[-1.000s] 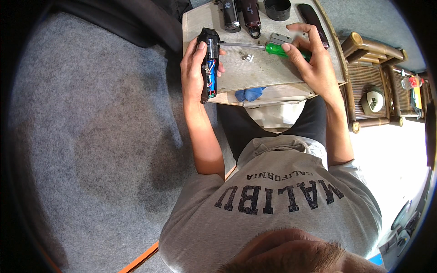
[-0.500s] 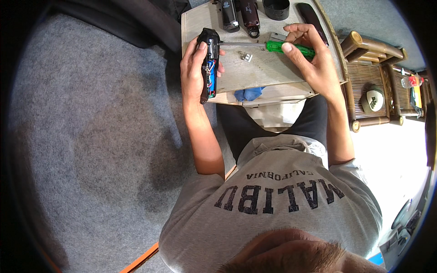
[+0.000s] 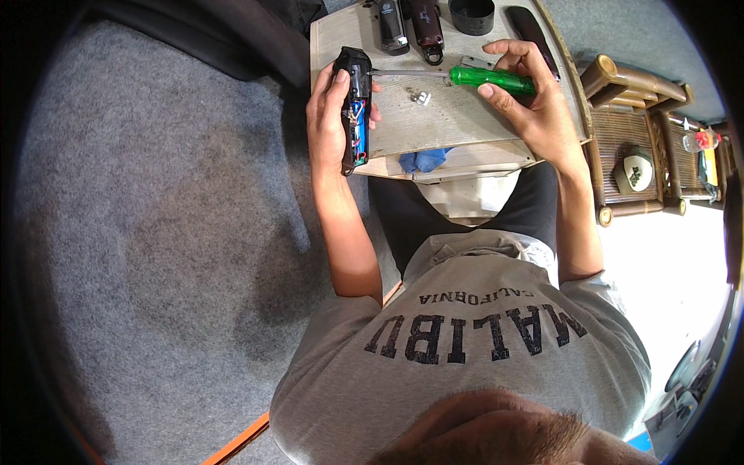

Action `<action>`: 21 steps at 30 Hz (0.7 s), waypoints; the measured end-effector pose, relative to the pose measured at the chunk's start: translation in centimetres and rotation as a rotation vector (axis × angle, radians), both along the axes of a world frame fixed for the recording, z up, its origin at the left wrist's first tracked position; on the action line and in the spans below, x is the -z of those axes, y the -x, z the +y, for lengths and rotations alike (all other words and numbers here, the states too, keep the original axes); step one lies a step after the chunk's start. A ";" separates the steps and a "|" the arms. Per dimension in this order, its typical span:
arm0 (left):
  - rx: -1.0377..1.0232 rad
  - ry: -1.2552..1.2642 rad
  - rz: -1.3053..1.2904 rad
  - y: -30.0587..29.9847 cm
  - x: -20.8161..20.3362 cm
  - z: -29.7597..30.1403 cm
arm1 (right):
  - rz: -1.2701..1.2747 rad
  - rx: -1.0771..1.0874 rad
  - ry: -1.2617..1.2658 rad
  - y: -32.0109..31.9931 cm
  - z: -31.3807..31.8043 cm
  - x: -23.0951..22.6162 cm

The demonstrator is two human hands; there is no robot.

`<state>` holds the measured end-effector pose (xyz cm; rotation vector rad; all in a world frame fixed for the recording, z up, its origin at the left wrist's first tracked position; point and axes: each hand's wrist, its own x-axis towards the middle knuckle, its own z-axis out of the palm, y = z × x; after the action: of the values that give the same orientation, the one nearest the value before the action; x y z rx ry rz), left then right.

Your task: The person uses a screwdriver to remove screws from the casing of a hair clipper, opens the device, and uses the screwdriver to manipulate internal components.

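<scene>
My left hand (image 3: 329, 116) is closed around an opened black hair clipper (image 3: 356, 74), held upright at the table's left edge. Its bared inside shows a blue battery (image 3: 359, 136) and thin coloured wires. From the right, a screwdriver (image 3: 488, 79) with a clear green handle lies level, its metal shaft reaching the clipper's upper right side; whether the tip sits in a screw is too small to tell. My right hand (image 3: 535, 101) has the handle in a loose grip, thumb below and bent fingers above. Between the hands, a small white piece (image 3: 421, 98) rests on the tabletop.
On the wooden table (image 3: 403, 128) stand a black clipper (image 3: 392, 27), a dark red casing (image 3: 426, 29), a round black container (image 3: 471, 17) and a long dark piece (image 3: 533, 35). A metal plate (image 3: 477, 62) lies behind the screwdriver. Below is blue cloth (image 3: 424, 160); right, a bamboo chair (image 3: 632, 132) with a cap.
The screwdriver's green handle has shifted slightly left and turned a little in my right hand, whose fingers have moved slightly. The clipper has barely moved in my left hand.
</scene>
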<state>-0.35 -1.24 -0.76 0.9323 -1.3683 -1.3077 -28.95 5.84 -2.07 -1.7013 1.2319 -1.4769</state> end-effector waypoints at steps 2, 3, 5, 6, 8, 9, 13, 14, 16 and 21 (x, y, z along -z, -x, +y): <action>0.010 -0.007 0.001 0.0 0.1 0.0 | -0.012 -0.001 0.022 -0.1 -0.1 0.3; 0.014 0.000 -0.002 0.0 0.1 0.0 | -0.025 -0.002 0.045 -0.2 -0.1 0.4; 0.018 0.008 -0.005 0.0 0.0 0.0 | 0.012 0.047 0.050 -0.5 -0.3 0.5; 0.012 0.006 -0.010 0.0 0.0 0.0 | 0.050 0.095 0.056 -0.6 -0.4 0.5; 0.005 0.005 -0.015 -0.1 -0.1 0.0 | 0.056 0.104 -0.074 -0.9 -0.1 0.0; -0.001 0.001 -0.006 -0.1 -0.1 0.0 | 0.062 0.112 -0.205 -0.9 0.0 -0.3; -0.013 -0.010 -0.007 0.2 -0.1 0.1 | -0.021 0.060 -0.231 -0.9 0.1 0.3; -0.013 -0.011 -0.007 0.1 -0.1 0.1 | 0.017 0.071 -0.131 -0.8 0.0 0.4; -0.005 0.003 0.001 -0.2 0.1 0.0 | 0.054 0.083 -0.032 -0.8 0.0 0.4; 0.000 -0.003 0.002 0.1 0.0 0.0 | 0.131 0.052 0.040 -0.7 -0.1 0.2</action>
<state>-0.42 -1.21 -0.77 0.9330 -1.3650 -1.3106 -28.24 5.73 -2.23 -1.8303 1.3322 -1.4491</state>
